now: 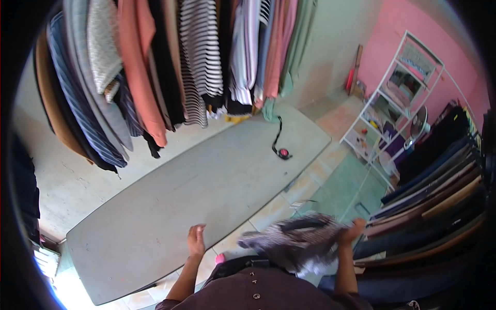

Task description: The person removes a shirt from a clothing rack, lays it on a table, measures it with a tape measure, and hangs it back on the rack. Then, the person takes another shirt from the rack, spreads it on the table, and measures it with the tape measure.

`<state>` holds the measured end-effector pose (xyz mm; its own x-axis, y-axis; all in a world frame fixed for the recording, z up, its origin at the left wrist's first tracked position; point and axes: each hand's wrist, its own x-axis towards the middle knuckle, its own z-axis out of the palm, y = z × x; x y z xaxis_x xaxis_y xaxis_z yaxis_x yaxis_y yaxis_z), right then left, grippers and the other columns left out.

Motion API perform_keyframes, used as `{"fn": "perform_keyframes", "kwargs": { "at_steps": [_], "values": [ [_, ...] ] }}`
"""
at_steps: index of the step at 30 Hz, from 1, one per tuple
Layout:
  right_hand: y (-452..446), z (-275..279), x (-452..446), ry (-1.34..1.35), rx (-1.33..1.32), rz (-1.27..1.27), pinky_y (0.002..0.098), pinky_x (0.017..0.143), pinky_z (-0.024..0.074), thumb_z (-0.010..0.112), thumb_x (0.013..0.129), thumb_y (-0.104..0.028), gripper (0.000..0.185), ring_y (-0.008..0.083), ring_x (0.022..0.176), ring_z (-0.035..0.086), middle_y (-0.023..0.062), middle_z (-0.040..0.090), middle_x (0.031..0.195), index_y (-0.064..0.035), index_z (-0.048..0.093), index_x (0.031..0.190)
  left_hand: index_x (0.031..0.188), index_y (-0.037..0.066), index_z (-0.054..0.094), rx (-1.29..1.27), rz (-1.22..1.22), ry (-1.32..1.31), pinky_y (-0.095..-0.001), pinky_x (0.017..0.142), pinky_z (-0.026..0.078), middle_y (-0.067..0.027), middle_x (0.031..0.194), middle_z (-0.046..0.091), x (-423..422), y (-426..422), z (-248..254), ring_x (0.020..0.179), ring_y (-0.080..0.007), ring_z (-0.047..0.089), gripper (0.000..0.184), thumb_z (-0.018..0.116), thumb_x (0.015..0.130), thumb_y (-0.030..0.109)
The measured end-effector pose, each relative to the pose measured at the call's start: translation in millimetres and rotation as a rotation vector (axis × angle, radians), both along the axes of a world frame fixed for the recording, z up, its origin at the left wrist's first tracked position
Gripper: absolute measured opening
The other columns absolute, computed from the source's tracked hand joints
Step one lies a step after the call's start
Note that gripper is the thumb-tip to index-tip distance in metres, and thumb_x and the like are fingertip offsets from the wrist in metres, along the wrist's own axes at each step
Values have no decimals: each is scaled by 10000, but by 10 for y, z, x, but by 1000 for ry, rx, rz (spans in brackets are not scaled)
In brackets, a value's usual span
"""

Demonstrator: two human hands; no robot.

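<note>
A crumpled grey-brown patterned garment [305, 237], partly blurred, hangs from my right hand [352, 231] at the lower right, in front of my body. The fingers of that hand are closed on its edge. To the left, my left hand [196, 240] is raised over the near edge of the long grey table [170, 206], holding nothing, with its fingers apart from the thumb. The garment does not touch it. A black strap with a round pink-centred piece [283, 153] lies towards the table's far end.
Many clothes [139, 67] hang above the table's far side. More hanging clothes [439, 206] fill the right. A white metal shelf [382, 98] and a fan [419, 122] stand at the back right, by the pink wall. Tiled floor [305, 181] shows beside the table.
</note>
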<state>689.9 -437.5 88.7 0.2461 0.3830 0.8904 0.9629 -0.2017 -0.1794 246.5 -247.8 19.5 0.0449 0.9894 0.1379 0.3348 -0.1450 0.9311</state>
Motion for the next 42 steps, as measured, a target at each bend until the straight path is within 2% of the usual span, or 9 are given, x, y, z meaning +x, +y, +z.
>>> {"fn": "perform_keyframes", "kwargs": {
  "at_steps": [6, 8, 16, 18, 26, 30, 36, 39, 42],
  "values": [
    [920, -79, -526, 111, -108, 280, 434, 578, 373, 565, 710, -192, 235, 348, 662, 469, 163, 475, 742, -27, 470, 848, 976, 15, 536, 548, -476, 285, -376, 730, 435, -175, 831, 571, 428, -255, 604, 817, -336, 547, 303, 501, 834, 280],
    [1101, -43, -663, 136, -158, 316, 432, 571, 376, 588, 702, -157, 227, 339, 655, 471, 152, 474, 736, -27, 467, 844, 896, 17, 537, 190, -266, 410, -390, 655, 449, -168, 782, 565, 306, -357, 419, 745, -351, 555, 222, 578, 782, 204],
    [1544, -201, -1000, 781, -485, 894, 336, 640, 449, 709, 673, -171, 392, 278, 722, 560, 143, 564, 795, 17, 510, 954, 805, 21, 510, 432, 204, 535, -415, 545, 410, -148, 679, 516, -415, -641, 425, 611, -344, 526, 145, 513, 661, 3],
    [1616, -527, -957, 931, -859, 1004, 323, 687, 462, 723, 657, -191, 441, 280, 768, 590, 171, 601, 850, 29, 550, 997, 790, 22, 506, 501, 259, 596, -411, 518, 389, -147, 660, 501, -690, -708, 458, 579, -341, 505, 145, 492, 649, -10],
    [1574, -521, -750, 638, -1097, 1136, 304, 629, 448, 722, 651, -136, 302, 229, 689, 579, 123, 603, 785, -18, 618, 909, 767, 22, 463, 444, 523, 695, -405, 512, 361, -139, 641, 458, -1364, -1150, 653, 555, -328, 465, 110, 442, 659, 19],
    [1810, -22, -721, 955, -925, 1081, 260, 567, 437, 703, 651, -40, 221, 136, 630, 558, 113, 620, 768, 12, 616, 847, 816, 0, 478, 450, 618, 699, -409, 540, 373, -154, 672, 464, -1523, -987, 618, 591, -341, 473, 153, 443, 669, 23],
    [2688, 71, -665, 717, -867, 832, 263, 551, 428, 677, 688, -85, 177, 119, 618, 561, 102, 600, 673, 21, 605, 811, 924, 29, 515, 177, 618, 621, -431, 645, 422, -197, 836, 564, -1695, -1, 318, 780, -399, 539, 165, 491, 772, 87],
    [2992, -264, -663, 419, -1089, 526, 356, 573, 435, 618, 762, -214, 191, 303, 613, 558, 161, 583, 693, -45, 612, 850, 925, 59, 506, -61, 506, 745, -444, 642, 429, -179, 853, 580, -1690, 447, -11, 793, -388, 552, 156, 505, 820, 175],
    [3333, -252, -762, 344, -1007, 354, 383, 586, 445, 610, 762, -205, 179, 312, 660, 578, 161, 590, 713, -54, 608, 859, 913, 70, 484, -209, 392, 771, -455, 630, 430, -171, 842, 587, -1628, 841, -248, 770, -389, 553, 205, 506, 839, 259]
  ]
}}
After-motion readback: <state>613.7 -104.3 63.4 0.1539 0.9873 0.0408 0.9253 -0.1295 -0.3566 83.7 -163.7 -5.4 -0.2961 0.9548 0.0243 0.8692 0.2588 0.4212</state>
